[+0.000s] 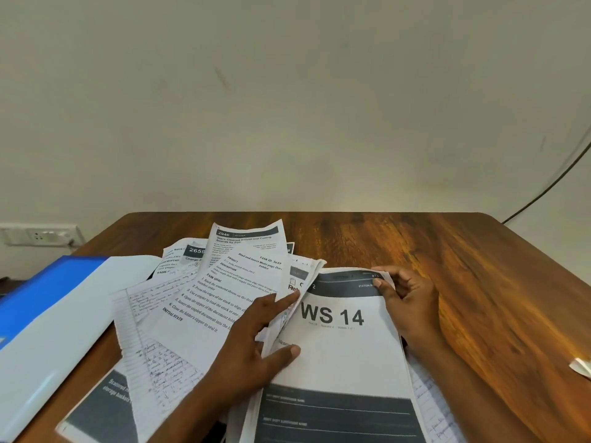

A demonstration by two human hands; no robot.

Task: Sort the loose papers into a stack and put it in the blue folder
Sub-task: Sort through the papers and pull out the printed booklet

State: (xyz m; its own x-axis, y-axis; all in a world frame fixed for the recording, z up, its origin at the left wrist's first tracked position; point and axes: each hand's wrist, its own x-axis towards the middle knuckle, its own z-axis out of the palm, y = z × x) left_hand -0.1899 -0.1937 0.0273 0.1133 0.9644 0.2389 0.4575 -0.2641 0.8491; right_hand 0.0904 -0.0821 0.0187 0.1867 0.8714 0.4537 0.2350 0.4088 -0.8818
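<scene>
Several loose papers [204, 302] lie fanned across the middle of the wooden table, printed and handwritten. On top at the right lies a sheet marked "WS 14" [339, 350]. My left hand [256, 343] pinches the left edges of a few sheets, thumb on the "WS 14" sheet, forefinger stretched over the fanned papers. My right hand [406, 302] grips the top right corner of the "WS 14" sheet with curled fingers. The blue folder [48, 311] lies open at the left, its pale inner side up, partly under the papers.
The wooden table [479, 282] has bare surface at the right and back. A small white scrap [580, 367] lies near the right edge. A wall socket [38, 234] sits at the left; a dark cable [550, 183] hangs along the wall at the right.
</scene>
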